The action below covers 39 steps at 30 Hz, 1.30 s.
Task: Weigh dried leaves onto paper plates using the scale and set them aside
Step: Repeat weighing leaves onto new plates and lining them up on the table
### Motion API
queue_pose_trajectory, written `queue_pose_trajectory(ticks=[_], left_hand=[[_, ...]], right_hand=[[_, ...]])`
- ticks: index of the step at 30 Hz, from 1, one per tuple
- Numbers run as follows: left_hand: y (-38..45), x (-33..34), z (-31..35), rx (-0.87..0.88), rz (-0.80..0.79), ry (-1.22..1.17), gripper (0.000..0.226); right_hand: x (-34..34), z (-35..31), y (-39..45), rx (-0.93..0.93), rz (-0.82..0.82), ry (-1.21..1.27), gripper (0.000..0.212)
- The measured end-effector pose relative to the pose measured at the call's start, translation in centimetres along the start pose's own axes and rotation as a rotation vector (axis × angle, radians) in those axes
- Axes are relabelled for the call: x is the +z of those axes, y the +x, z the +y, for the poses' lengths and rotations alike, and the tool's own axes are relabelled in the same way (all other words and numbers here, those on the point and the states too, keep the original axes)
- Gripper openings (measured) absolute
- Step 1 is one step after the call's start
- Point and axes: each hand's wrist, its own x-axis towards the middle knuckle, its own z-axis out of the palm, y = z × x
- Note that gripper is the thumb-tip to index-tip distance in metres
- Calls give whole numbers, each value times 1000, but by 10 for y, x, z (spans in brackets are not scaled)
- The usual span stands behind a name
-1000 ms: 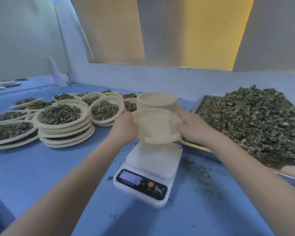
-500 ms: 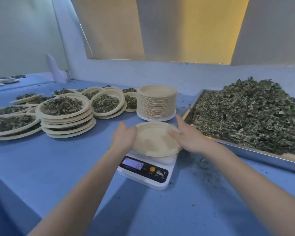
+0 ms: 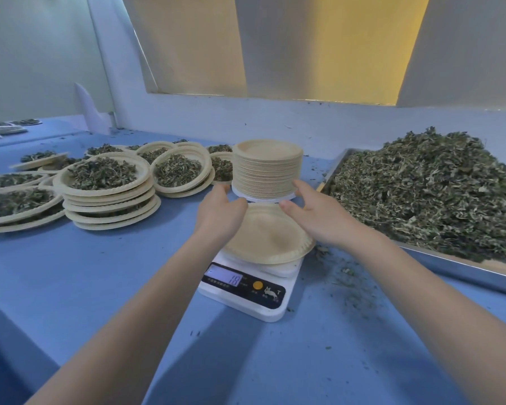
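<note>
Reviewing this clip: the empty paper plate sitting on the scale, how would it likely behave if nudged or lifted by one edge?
The empty paper plate looks thin and moulded, so it is probably very light and would slide easily. It overhangs the scale platform, so a push on the rim could tip it. Lifted by one edge it may flex a little, though the crimped rim likely stiffens it.

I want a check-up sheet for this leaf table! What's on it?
Surface: blue table, sprinkled with leaf crumbs.
Job's things: empty paper plate on the white scale; stack of clean plates behind; metal tray heaped with dried leaves; filled plates stacked at left.
Clutter: loose leaf bits beside the scale.
Grips: left hand and right hand at the plate's rim, fingers relaxed.
Cables: nothing seen.
Surroundings: pale wall, yellow panels.
</note>
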Motion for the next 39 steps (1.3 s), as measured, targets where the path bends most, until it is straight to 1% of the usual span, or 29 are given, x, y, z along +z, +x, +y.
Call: queue_pose_trajectory(ticks=[4, 8, 11, 15, 18, 21, 22, 24, 26, 27, 28, 30, 31, 32, 33, 34, 35, 37, 38, 39], left_hand=[[0, 6, 17, 59, -20, 22, 49], [1, 27, 47, 144, -109, 49, 47], [4, 58, 73, 215, -195, 101, 45], [9, 113, 97, 246, -342, 226, 40], [10, 155, 107, 245, -458, 396, 41], [18, 186, 111, 215, -524, 445, 36], [22, 193, 109, 204, -529, 466, 34], [34, 200, 105, 184, -523, 588, 25], [47, 203, 102, 151, -520, 755, 27], [52, 205, 101, 134, -546, 803, 26], [55, 209, 101, 115, -584, 794, 23], [57, 219, 100, 48, -671, 671, 12], [56, 226, 100, 27, -689, 584, 9], [57, 233, 99, 23, -687, 491, 13], [59, 239, 99, 15, -682, 413, 24], [62, 243, 100, 12, -686, 358, 36], [67, 245, 99, 34, -673, 357, 44], [81, 245, 100, 133, -568, 492, 48], [89, 246, 100, 173, -509, 584, 49], [96, 247, 99, 176, -487, 652, 53]], right_hand=[[-3, 0, 2, -9, 22, 12, 65], [-21, 7, 1, -6, 73, -27, 60], [-40, 22, -3, 47, 117, -29, 58], [-68, 55, -13, 98, 113, -106, 52], [-89, 86, -18, 228, 25, -303, 59], [-104, 120, -21, 347, -90, -417, 64], [-108, 132, -21, 375, -127, -417, 71], [-117, 150, -18, 410, -184, -430, 93], [-125, 164, -15, 451, -244, -497, 105], [-127, 170, -12, 482, -277, -535, 106], [-127, 175, -10, 512, -316, -565, 105], [-123, 178, -6, 516, -380, -580, 93], [-119, 179, -4, 481, -386, -550, 85], [-115, 181, -1, 429, -373, -487, 78], [-114, 181, 2, 376, -346, -405, 75], [-115, 181, 4, 329, -303, -336, 76], [-119, 182, 7, 285, -242, -315, 76], [-129, 188, 15, 221, -82, -401, 72], [-134, 192, 20, 205, -12, -462, 73], [-137, 194, 27, 193, 30, -510, 76]])
